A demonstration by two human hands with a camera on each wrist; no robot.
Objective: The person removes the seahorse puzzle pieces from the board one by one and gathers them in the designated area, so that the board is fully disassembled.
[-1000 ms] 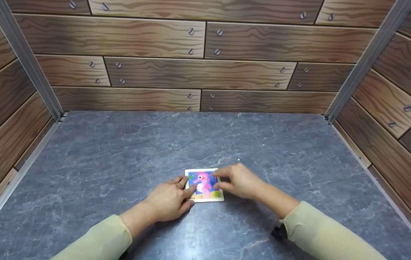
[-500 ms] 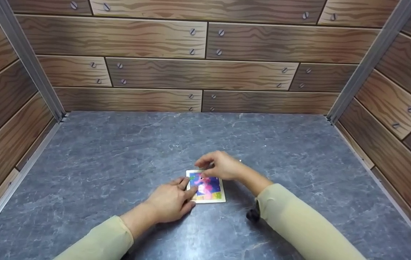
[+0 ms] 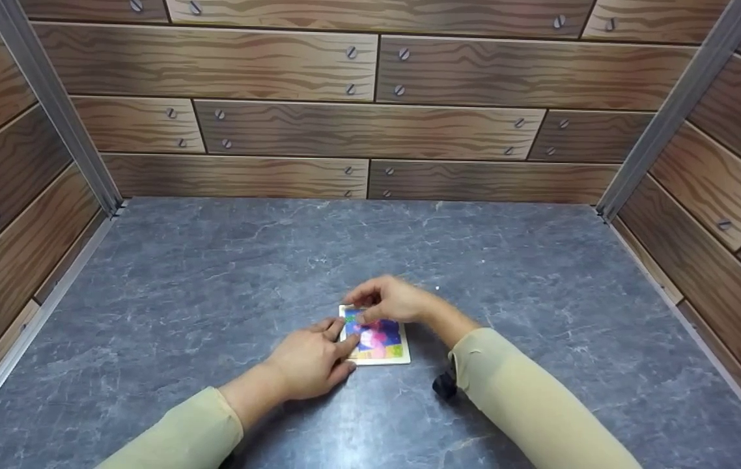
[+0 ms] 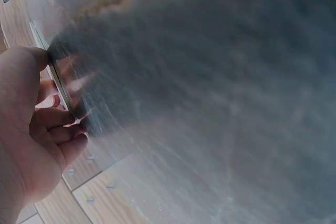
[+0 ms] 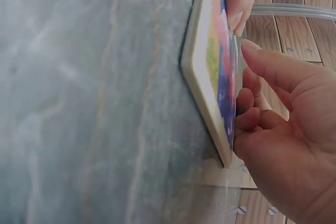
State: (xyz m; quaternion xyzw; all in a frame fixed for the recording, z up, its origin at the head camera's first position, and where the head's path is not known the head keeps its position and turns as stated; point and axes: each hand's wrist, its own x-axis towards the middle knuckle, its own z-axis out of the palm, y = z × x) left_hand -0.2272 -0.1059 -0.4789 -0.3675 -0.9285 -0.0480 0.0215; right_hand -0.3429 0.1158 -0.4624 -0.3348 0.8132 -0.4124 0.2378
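Note:
A small square jigsaw puzzle (image 3: 380, 345) lies flat on the table, with a pale wooden border and a pink, blue and yellow picture. My left hand (image 3: 305, 361) holds its left side, index finger on the picture and thumb at the near corner. In the left wrist view, the left thumb and fingers (image 4: 71, 116) meet the thin board edge. The right hand (image 3: 400, 301) hovers over the far left part, hiding some of the picture. Its bent fingers (image 5: 247, 100) are right at the far border in the right wrist view, while the thumb is raised apart from them.
The dark marbled tabletop (image 3: 247, 260) runs to a wood-patterned back wall (image 3: 370, 130). Similar side panels stand left and right, with metal posts (image 3: 670, 111) at the corners. A tiny white speck (image 3: 437, 287) lies beyond the right hand.
My right hand has moved from the puzzle's right edge to its far left part, lately dipping a little closer to the board. The left hand keeps its place on the left side.

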